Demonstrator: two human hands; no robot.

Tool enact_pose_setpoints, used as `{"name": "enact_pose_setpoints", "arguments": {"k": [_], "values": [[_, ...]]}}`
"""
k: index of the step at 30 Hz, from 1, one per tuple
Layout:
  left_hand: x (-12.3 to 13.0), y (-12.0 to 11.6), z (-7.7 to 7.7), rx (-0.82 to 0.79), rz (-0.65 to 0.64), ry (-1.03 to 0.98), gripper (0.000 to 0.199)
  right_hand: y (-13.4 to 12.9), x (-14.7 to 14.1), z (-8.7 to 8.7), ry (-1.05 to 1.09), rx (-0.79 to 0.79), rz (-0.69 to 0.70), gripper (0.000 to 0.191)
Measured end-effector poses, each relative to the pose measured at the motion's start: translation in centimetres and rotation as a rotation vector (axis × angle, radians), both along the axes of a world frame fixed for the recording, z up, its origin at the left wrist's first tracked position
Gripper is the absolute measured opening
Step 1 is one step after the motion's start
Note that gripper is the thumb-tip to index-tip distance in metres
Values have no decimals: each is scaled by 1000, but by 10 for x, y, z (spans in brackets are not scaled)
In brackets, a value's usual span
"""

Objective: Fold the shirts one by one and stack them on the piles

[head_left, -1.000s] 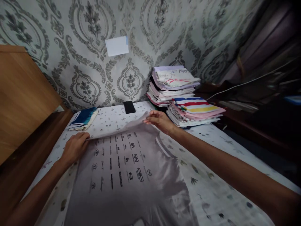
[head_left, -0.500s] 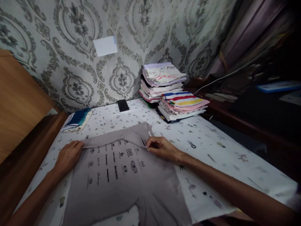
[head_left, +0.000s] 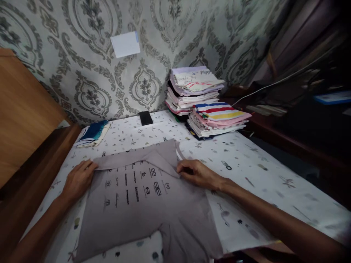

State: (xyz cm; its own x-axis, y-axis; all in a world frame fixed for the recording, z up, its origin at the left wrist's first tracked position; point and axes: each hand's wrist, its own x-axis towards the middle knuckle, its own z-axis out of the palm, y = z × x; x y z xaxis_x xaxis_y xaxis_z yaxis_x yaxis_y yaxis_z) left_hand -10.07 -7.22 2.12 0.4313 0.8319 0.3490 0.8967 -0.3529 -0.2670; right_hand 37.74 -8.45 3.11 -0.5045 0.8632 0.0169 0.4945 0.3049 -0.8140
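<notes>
A grey T-shirt [head_left: 115,223] with black printed logos lies spread over the patterned white sheet, its far side turned over in a fold toward me. At the left end of that fold, my left hand [head_left: 79,179] pinches the cloth, fingers closed. My right hand [head_left: 199,173] grips the fold's other end near the shirt's far right, thumb and fingertips pressed together on the fabric. Between the hands the folded strip is slightly rumpled. Part of the sheet shows past the shirt's near edge.
Two stacks of folded clothes, a taller stack [head_left: 194,86] and a stack with a striped top [head_left: 219,117], stand by the wall. A dark flat phone-like object [head_left: 146,118] and a folded blue garment [head_left: 93,133] lie on the sheet [head_left: 246,168]. Wooden panel [head_left: 27,113] at left.
The folded edge between my hands has been drawn slightly toward me, and its right part is now turned over in a clearer flap. Both hands keep hold; the view has shifted slightly.
</notes>
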Motion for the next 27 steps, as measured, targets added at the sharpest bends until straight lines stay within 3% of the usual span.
{"name": "enact_pose_setpoints", "arguments": {"k": [5, 9, 13, 15, 18, 22, 25, 27], "values": [[1, -7, 2, -72, -24, -63, 35, 2, -7, 7, -212, 43, 19, 31], [3, -12, 4, -128, -1, -150, 34, -1, -23, 4, -360, 178, -53, 16], [4, -15, 10, -179, 28, -210, 32, -3, -25, -5, -252, 444, -70, 18], [2, -17, 14, -221, 31, -232, 30, -4, -20, -6, -203, 602, -4, 21], [3, -19, 20, -264, 33, -281, 30, -5, -13, -5, -175, 758, 213, 31], [24, -17, 30, -314, -11, -446, 30, -9, -9, -2, -125, 705, 400, 34], [67, -9, 36, -414, -92, -523, 30, -8, -9, -1, -38, 571, 349, 27], [104, -2, 37, -504, -167, -504, 35, 1, -11, -1, -9, 488, 214, 24]]}}
